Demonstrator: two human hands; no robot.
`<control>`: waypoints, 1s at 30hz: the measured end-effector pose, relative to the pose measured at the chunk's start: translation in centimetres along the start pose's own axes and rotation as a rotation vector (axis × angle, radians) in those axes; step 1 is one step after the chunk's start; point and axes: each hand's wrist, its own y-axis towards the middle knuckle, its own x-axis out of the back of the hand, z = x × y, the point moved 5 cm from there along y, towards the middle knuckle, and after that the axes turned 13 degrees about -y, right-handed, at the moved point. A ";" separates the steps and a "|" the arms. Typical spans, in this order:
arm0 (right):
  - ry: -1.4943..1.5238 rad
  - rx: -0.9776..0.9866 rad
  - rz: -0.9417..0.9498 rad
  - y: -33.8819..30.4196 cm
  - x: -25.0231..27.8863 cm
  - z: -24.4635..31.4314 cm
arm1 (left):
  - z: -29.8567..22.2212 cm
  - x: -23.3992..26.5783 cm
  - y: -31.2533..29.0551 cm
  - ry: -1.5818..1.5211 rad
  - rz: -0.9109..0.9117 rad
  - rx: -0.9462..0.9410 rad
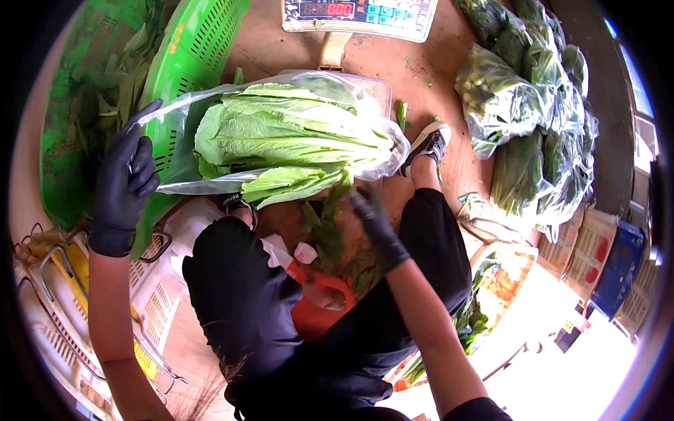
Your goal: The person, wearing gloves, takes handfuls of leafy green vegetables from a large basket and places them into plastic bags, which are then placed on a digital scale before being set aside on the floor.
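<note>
My left hand [130,175], in a black glove, pinches the mouth edge of a clear plastic bag [184,158] and holds it spread at the left. Inside the bag lies a large head of leafy lettuce [281,130], its stem end at the right. A smaller bunch of green leaves [295,184] lies along the bag's near side; I cannot tell whether it is in the bag. Just below that bunch's stem end is my right hand [375,223], also black-gloved. Motion smears its fingers, so any grip is unclear. Blurred dark leaves [326,228] show to its left.
Beyond the bag stands a digital scale [358,15], its platform [379,91] under the bag. A green slatted crate [189,63] with leaves is at left. Bagged greens [537,105] pile up at right. A red plastic object [319,302] sits between my legs; stacked crates [158,302] stand lower left.
</note>
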 end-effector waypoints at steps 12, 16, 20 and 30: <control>0.623 -0.210 0.763 1.8 -7.8 6.4 | 2.4 4.8 -2.0 0.113 0.157 0.107; 0.775 -0.240 0.673 4.2 -8.0 9.2 | 2.1 3.3 -2.2 0.734 0.416 -0.257; 0.853 -0.201 0.614 5.5 -9.4 12.2 | 3.5 3.5 -3.6 1.272 0.653 -0.470; 0.839 -0.196 0.515 7.5 -9.9 11.2 | 4.4 4.9 -3.5 0.164 0.261 -0.016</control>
